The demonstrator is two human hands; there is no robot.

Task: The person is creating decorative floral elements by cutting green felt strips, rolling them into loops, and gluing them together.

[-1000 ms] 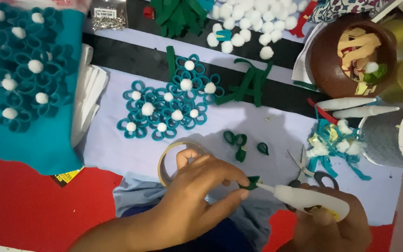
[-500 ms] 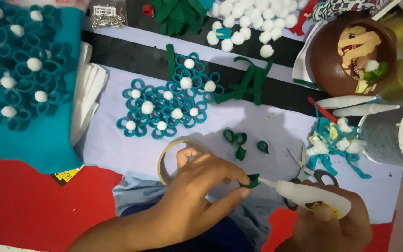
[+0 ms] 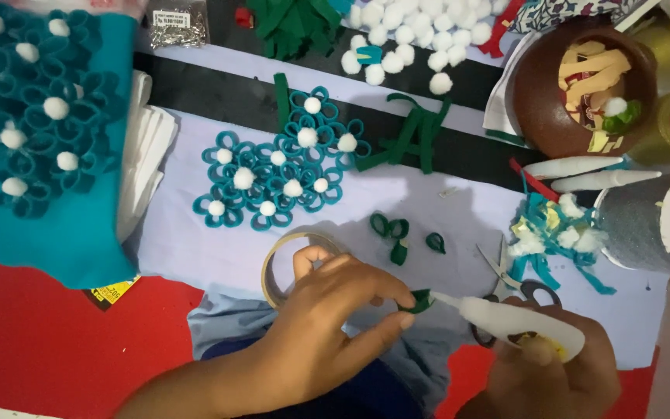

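My left hand [image 3: 327, 318] pinches a small dark green felt loop [image 3: 417, 301] between thumb and fingertips. My right hand [image 3: 540, 372] grips a white glue gun [image 3: 517, 324], whose nozzle touches the loop. Beyond the hands, small green felt loops [image 3: 394, 231] lie on the pale cloth [image 3: 467, 198]. A cluster of teal felt flowers with white pompom centres [image 3: 277, 174] lies further back. A ring of tape [image 3: 288, 260] rests under my left fingers.
A teal board covered with felt flowers [image 3: 36, 132] fills the left. White pompoms [image 3: 405, 43] lie at the back. A brown bowl of scraps [image 3: 583, 85], white glue sticks [image 3: 587, 174], scissors [image 3: 505, 279] and a pile of teal scraps [image 3: 552, 233] sit at right.
My right hand and the glue gun have shifted slightly lower and right; my left hand keeps its pinch on the green loop.
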